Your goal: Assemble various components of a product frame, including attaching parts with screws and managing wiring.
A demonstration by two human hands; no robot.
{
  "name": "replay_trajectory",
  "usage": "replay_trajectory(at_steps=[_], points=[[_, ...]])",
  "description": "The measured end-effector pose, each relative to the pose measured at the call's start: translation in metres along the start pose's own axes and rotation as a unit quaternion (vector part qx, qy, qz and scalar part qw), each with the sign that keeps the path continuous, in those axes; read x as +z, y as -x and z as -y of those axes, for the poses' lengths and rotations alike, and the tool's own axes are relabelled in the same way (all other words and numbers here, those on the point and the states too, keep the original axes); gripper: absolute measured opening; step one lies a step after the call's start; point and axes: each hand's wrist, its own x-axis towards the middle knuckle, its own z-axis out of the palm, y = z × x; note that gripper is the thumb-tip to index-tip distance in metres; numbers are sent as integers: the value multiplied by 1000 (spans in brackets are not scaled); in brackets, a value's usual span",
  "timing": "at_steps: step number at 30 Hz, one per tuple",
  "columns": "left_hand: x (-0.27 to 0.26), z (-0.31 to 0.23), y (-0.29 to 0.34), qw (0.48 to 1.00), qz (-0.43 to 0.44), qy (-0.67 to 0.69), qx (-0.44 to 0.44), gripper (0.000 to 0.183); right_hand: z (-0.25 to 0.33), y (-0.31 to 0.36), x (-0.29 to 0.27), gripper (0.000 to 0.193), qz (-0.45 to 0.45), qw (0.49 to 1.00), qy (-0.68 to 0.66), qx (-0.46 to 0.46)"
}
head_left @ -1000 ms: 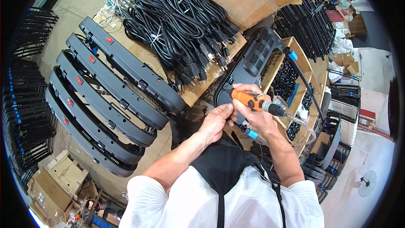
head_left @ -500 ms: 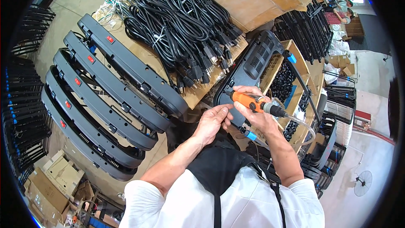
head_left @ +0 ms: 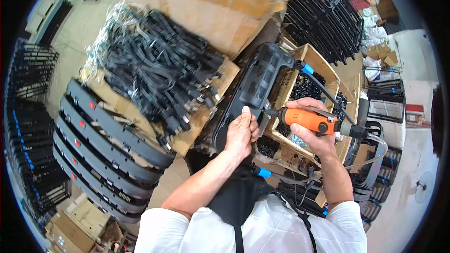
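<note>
Overhead, from the head camera, the right hand [head_left: 313,131] is clenched around an orange power screwdriver [head_left: 307,118], held sideways with its tip pointing left at the edge of a long black plastic housing [head_left: 253,84]. The left hand [head_left: 241,133] rests against that same edge just beside the tip, fingers curled and pinching at the spot; what they pinch is too small to tell. The housing lies tilted on the bench, its far end touching a wooden parts box [head_left: 323,68] of small black pieces. A clear hose [head_left: 375,152] loops away from the rear of the tool. To the left, a row of finished black housings [head_left: 108,136] lies side by side, and beyond them a heap of bundled black power cords [head_left: 154,70] sits on cardboard [head_left: 206,0].
</note>
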Motion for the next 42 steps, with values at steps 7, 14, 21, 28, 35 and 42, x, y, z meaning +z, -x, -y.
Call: replay_trajectory(at_steps=[7,14,21,28,35,42], points=[[103,23,-96,985,71,128,-90,32,-31,-39,-89,53,-52,998,28,-7],[143,42,-161,984,81,86,-132,31,-62,-64,-156,53,-67,996,53,-11],[164,48,-190,984,60,96,-136,31,-78,-90,-181,51,-76,997,20,-7],[171,49,-202,984,71,99,-132,27,-79,-101,-187,50,-75,997,24,7],[177,54,-206,980,86,138,-113,32,-82,-116,-186,51,-89,995,-38,38],[169,62,-196,989,77,69,-107,27,-93,-156,-193,49,-95,995,14,3]])
